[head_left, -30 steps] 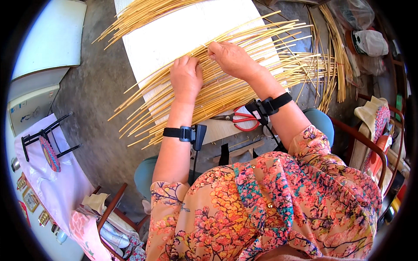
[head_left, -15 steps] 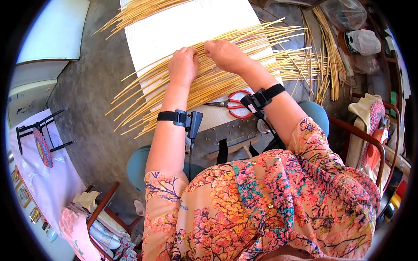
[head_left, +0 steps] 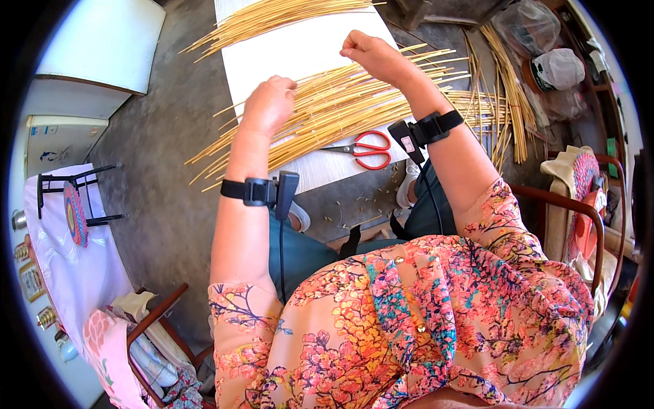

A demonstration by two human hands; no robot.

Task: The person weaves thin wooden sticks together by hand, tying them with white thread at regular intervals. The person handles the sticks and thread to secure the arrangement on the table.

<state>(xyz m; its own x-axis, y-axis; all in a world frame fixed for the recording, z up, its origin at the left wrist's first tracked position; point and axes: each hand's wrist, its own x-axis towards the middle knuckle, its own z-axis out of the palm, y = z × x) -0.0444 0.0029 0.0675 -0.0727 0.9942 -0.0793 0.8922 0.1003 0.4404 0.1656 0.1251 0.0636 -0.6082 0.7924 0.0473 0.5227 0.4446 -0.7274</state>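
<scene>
Golden straw-like stalks [head_left: 327, 126] lie side by side across a white board [head_left: 300, 174], tied together by rows of thin thread. My left hand [head_left: 271, 103] is over the upper left part of this mat, fingers curled inward. Beyond the mat's far edge, above the board, my right hand [head_left: 371, 56] is closed in a pinch. Anything in either hand is too small or hidden to make out. Red-handled scissors [head_left: 371, 150] rest on the board by the mat's near edge.
A second bundle of stalks [head_left: 272, 26] lies at the board's far end. More loose stalks [head_left: 511, 88] are on the right, near plastic bags [head_left: 558, 68]. Wooden-armed chairs [head_left: 562, 201] stand at right and lower left. Clippings litter the floor between my feet.
My hands were close together over the mat and are now apart. The right has lifted up and rightward past the far edge; the left has moved left. The view has shifted slightly.
</scene>
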